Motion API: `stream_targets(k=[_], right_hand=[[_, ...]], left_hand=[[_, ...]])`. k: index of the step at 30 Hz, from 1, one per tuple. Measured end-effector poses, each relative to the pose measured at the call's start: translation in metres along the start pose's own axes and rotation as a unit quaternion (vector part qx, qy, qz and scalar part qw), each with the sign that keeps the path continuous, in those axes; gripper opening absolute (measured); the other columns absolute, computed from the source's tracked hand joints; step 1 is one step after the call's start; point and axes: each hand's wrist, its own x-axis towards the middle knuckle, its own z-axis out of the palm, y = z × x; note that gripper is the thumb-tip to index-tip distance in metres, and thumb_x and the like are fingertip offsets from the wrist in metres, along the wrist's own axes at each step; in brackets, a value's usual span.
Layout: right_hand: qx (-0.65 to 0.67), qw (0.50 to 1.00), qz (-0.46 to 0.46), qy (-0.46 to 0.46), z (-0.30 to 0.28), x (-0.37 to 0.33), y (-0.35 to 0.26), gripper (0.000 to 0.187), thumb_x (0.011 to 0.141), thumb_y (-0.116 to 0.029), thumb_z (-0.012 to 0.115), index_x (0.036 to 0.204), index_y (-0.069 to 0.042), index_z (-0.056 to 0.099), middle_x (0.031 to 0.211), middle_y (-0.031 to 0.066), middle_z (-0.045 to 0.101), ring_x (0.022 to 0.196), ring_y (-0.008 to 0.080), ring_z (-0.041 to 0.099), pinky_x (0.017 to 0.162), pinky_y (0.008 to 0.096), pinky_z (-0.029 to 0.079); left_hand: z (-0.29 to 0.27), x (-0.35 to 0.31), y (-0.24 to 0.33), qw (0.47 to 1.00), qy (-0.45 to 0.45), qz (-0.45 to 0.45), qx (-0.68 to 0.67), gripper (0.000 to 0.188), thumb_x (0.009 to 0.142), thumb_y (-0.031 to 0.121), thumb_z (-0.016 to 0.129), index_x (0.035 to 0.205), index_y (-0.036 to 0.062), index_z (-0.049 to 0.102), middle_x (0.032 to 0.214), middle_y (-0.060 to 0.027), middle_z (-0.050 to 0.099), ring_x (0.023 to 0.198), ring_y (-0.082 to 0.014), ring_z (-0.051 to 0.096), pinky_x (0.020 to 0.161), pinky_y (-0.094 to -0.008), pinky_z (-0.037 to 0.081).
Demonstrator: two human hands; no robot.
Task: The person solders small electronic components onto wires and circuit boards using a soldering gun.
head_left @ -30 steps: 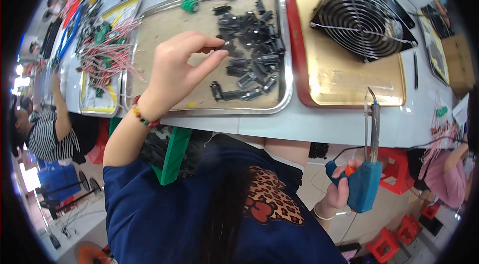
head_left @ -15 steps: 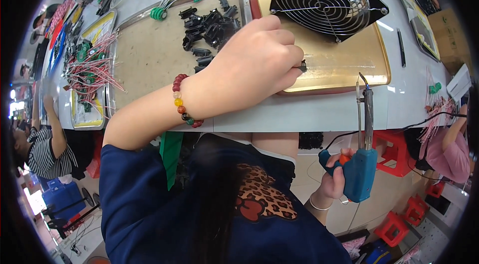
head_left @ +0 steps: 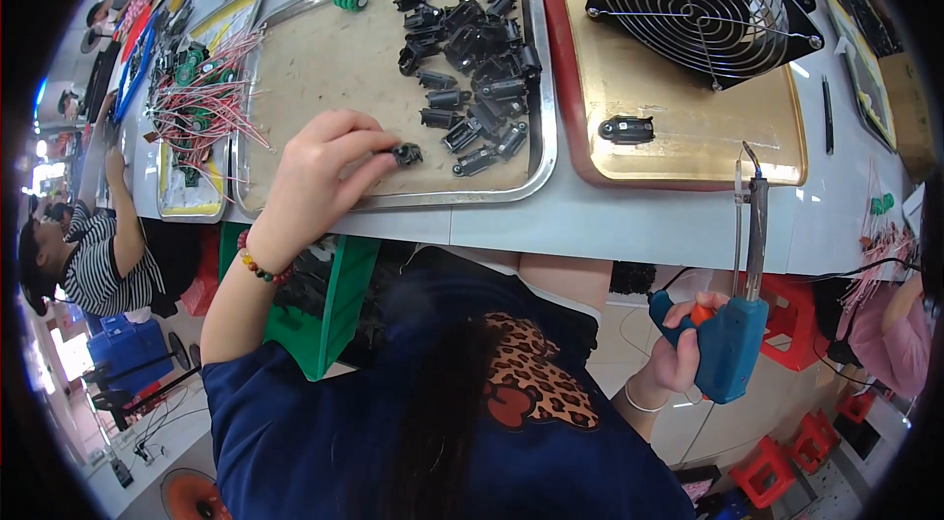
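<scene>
My left hand [head_left: 320, 176], wearing a beaded bracelet, hovers over the near part of a metal tray [head_left: 305, 4]. Its thumb and fingertips pinch a small black plastic part [head_left: 406, 154]. To the right of it, a pile of similar black plastic parts [head_left: 482, 43] lies in that tray. My right hand [head_left: 677, 348] grips a blue soldering gun [head_left: 733, 348] with an orange trigger. The gun's tip points up, by the near right corner of a gold tray [head_left: 688, 161]. One black part [head_left: 626, 130] lies by itself in the gold tray.
A black fan with a round wire guard [head_left: 703, 14] stands at the gold tray's far side. Circuit boards with red and white wires [head_left: 197, 117] fill a tray at left. A green bin [head_left: 339, 309] is below the table edge. Co-workers sit at both sides.
My left hand has moved left from the gold tray to the metal tray and now pinches a part. A black part shows in the gold tray. The view has shifted; the right hand keeps its grip.
</scene>
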Motion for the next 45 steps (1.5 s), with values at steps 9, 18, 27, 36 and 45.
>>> stream_targets(k=[9,18,27,36,45], right_hand=[[-0.019,1.000,-0.011,0.008,-0.005,-0.003,0.000,0.052,0.074,-0.012,0.058,0.121,0.008,0.046,0.106,0.0192,0.057,0.061,0.0181,0.054,0.057,0.0268,0.043],[0.006,1.000,0.004,0.030,0.002,-0.004,-0.006,0.052,0.074,-0.012,0.057,0.121,0.008,0.046,0.105,0.0193,0.057,0.063,0.0187,0.055,0.059,0.0273,0.043],[-0.001,0.999,-0.016,0.034,-0.018,-0.012,-0.006,0.051,0.076,-0.011,0.057,0.121,0.008,0.045,0.106,0.0196,0.056,0.064,0.0194,0.055,0.060,0.0281,0.043],[0.015,0.999,-0.036,0.010,-0.019,-0.004,-0.002,0.050,0.077,-0.010,0.056,0.122,0.009,0.044,0.108,0.0198,0.056,0.066,0.0188,0.055,0.060,0.0265,0.043],[-0.005,1.000,-0.003,0.003,-0.007,-0.004,0.000,0.049,0.077,-0.011,0.057,0.121,0.008,0.045,0.107,0.0189,0.056,0.065,0.0167,0.054,0.060,0.0261,0.042]], left_hand=[[0.007,0.004,-0.016,0.994,0.062,-0.052,-0.067,0.022,0.077,0.011,0.074,0.096,0.0026,0.067,0.090,-0.0093,0.065,0.073,-0.0194,0.062,0.062,-0.0285,0.049],[-0.003,0.069,0.039,0.981,0.152,0.061,-0.101,0.021,0.078,0.002,0.072,0.098,0.0011,0.071,0.082,-0.0074,0.068,0.068,-0.0130,0.062,0.063,-0.0253,0.049],[0.055,0.140,0.105,0.957,0.093,0.263,-0.075,0.011,0.073,0.011,0.073,0.081,0.0033,0.070,0.074,-0.0082,0.064,0.072,-0.0258,0.059,0.065,-0.0344,0.050],[0.027,0.129,0.072,0.946,0.176,0.250,-0.105,0.017,0.076,0.013,0.075,0.090,0.0045,0.072,0.085,-0.0069,0.069,0.076,-0.0191,0.060,0.067,-0.0299,0.049],[0.009,0.090,-0.116,0.974,0.174,-0.053,0.136,0.025,0.080,0.022,0.072,0.097,0.0052,0.064,0.079,-0.0094,0.062,0.073,-0.0250,0.060,0.067,-0.0358,0.049]])
